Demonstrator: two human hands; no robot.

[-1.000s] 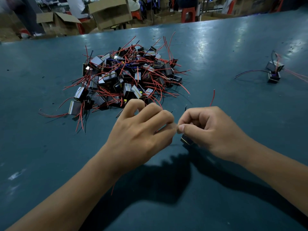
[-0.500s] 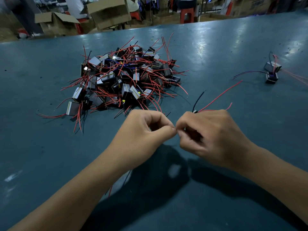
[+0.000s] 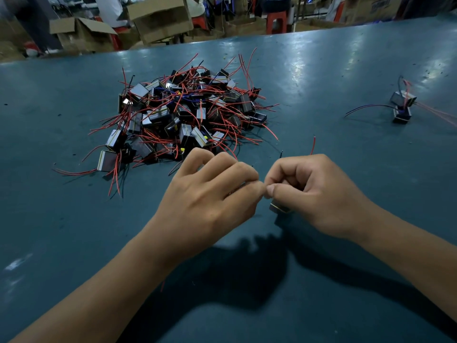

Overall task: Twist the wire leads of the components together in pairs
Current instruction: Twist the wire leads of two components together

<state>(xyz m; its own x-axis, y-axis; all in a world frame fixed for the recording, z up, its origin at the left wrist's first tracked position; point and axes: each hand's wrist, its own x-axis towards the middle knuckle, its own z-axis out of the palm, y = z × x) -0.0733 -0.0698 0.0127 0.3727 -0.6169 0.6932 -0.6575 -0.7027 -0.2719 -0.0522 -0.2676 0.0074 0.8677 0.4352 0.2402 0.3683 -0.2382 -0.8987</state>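
My left hand [image 3: 210, 194] and my right hand [image 3: 314, 191] meet fingertip to fingertip over the blue table [image 3: 74, 231], both pinching thin wire leads between thumb and forefinger. A small black component [image 3: 279, 208] with a yellow edge hangs under my right hand, mostly hidden by it. A red lead end [image 3: 313, 144] and a black lead end [image 3: 281, 154] stick up behind my right hand. A big pile of black components with red leads [image 3: 183, 115] lies just beyond my left hand.
Two components with dark and red leads [image 3: 401, 107] lie together at the far right of the table. Cardboard boxes [image 3: 158, 18] and red stools [image 3: 277, 21] stand past the table's far edge.
The long red and black leads that stuck out to the right have swung back upright behind my right hand. The component has come into view under my right hand again.
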